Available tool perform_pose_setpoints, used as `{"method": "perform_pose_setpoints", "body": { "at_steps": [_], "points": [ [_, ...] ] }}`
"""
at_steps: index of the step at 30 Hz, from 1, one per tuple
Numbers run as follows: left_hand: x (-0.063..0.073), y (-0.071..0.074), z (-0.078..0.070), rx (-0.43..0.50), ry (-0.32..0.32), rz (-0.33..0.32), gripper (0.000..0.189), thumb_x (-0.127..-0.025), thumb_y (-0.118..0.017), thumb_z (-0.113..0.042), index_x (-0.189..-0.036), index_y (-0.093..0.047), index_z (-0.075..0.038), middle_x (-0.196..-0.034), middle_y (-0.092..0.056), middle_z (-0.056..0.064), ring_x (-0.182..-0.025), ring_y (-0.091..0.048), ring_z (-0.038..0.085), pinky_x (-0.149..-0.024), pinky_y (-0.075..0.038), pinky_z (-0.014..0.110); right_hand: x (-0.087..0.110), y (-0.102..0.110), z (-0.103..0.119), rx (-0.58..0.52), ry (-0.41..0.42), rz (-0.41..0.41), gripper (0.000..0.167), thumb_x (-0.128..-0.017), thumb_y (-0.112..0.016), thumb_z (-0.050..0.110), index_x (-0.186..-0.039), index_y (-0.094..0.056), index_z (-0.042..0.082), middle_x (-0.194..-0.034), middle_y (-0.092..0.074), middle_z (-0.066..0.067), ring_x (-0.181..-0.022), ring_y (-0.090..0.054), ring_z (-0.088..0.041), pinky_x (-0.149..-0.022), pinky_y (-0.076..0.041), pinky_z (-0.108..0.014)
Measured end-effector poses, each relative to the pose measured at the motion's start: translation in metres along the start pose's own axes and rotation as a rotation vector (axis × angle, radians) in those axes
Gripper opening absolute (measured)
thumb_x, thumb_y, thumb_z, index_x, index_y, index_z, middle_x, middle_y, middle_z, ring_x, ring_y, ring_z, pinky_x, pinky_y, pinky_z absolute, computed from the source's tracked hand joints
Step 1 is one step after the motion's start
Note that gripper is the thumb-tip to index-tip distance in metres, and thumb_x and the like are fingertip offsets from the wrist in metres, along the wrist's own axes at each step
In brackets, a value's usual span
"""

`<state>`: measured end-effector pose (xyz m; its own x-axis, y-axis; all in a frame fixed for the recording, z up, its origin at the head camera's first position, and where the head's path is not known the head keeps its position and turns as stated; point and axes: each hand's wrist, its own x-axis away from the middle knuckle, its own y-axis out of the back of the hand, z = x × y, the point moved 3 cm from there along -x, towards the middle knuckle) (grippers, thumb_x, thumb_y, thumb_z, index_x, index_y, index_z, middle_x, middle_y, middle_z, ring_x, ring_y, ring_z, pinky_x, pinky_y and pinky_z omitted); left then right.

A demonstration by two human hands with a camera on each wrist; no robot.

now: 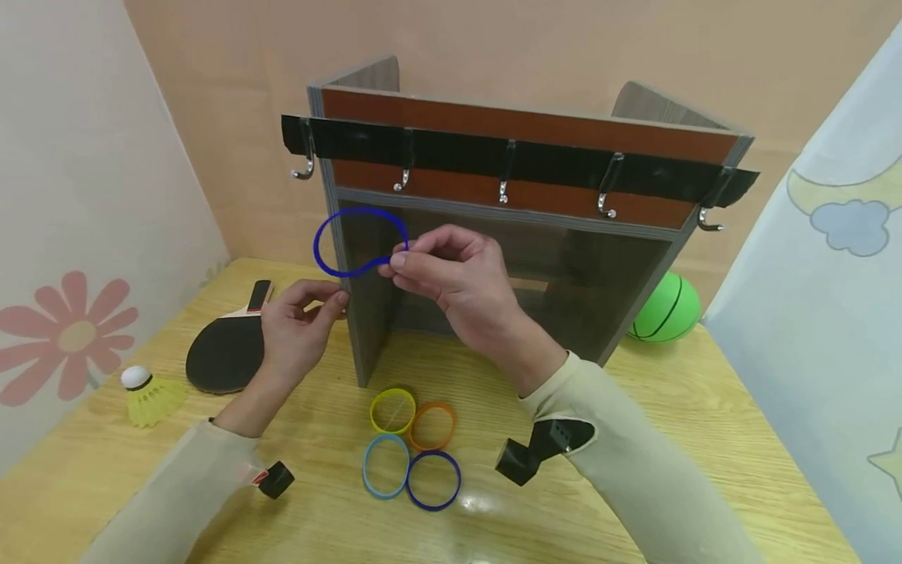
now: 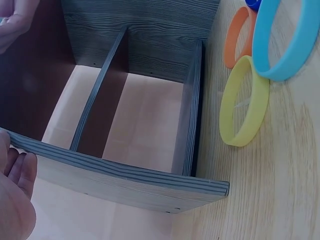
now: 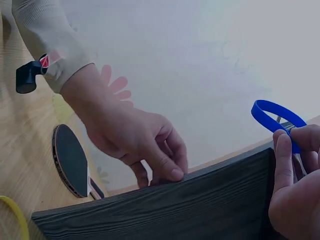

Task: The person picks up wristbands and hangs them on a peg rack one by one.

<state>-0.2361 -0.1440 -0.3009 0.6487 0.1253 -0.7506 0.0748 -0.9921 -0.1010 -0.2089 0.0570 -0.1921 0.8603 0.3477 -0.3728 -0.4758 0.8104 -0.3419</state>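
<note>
My right hand [image 1: 468, 286] pinches a blue silicone wristband [image 1: 362, 210] at its right side, between thumb and fingers. The band hangs in the air as a dented loop before the left side of a grey wooden shelf [image 1: 369, 329]. In the right wrist view, the wristband [image 3: 265, 112] rises above the fingertips. My left hand [image 1: 299, 325] grips the front edge of the shelf's left side panel, thumb on one face and fingers on the other. A black strip [image 1: 458, 153] with several metal hooks runs across the shelf's top, above both hands.
On the table before the shelf lie a yellow wristband [image 1: 391, 432], an orange one [image 1: 455, 427], a light blue one [image 1: 365, 466] and a dark blue one [image 1: 433, 509]. A table tennis bat [image 1: 225, 356] and shuttlecock [image 1: 151, 399] lie left; a green ball [image 1: 665, 309] sits right.
</note>
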Motion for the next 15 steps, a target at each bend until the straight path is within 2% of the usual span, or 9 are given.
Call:
{"method": "perform_pose_setpoints", "body": {
  "at_steps": [5,9,15],
  "points": [
    [0.001,0.001,0.000,-0.051,-0.016,0.007,0.009,-0.082,-0.066,0.012,-0.089,-0.062,0.016,-0.084,-0.065,0.017,-0.073,-0.065,0.012,-0.064,-0.056,0.022,-0.008,-0.012,0.004,0.017,0.022,0.000,0.021,-0.086,-0.059,-0.014,-0.079,-0.066,0.004,-0.084,-0.066,-0.014,-0.079,-0.069,-0.025,-0.085,-0.053,-0.042],
    [0.000,0.002,0.000,-0.070,-0.036,0.013,0.011,-0.082,-0.067,0.010,-0.089,-0.062,0.016,-0.084,-0.065,0.017,-0.073,-0.064,0.012,-0.063,-0.056,0.022,-0.011,-0.021,0.005,-0.030,0.044,-0.003,0.024,-0.086,-0.056,-0.017,-0.079,-0.065,0.004,-0.083,-0.066,-0.013,-0.078,-0.069,-0.024,-0.084,-0.053,-0.042],
    [-0.001,0.002,0.002,-0.029,-0.052,0.026,0.014,-0.084,-0.068,0.005,-0.089,-0.061,0.016,-0.084,-0.065,0.016,-0.074,-0.065,0.012,-0.063,-0.056,0.022,-0.014,-0.032,0.003,-0.088,0.038,-0.048,0.020,-0.086,-0.057,-0.017,-0.080,-0.063,0.002,-0.083,-0.066,-0.014,-0.078,-0.069,-0.025,-0.084,-0.053,-0.042]
  ]
}}
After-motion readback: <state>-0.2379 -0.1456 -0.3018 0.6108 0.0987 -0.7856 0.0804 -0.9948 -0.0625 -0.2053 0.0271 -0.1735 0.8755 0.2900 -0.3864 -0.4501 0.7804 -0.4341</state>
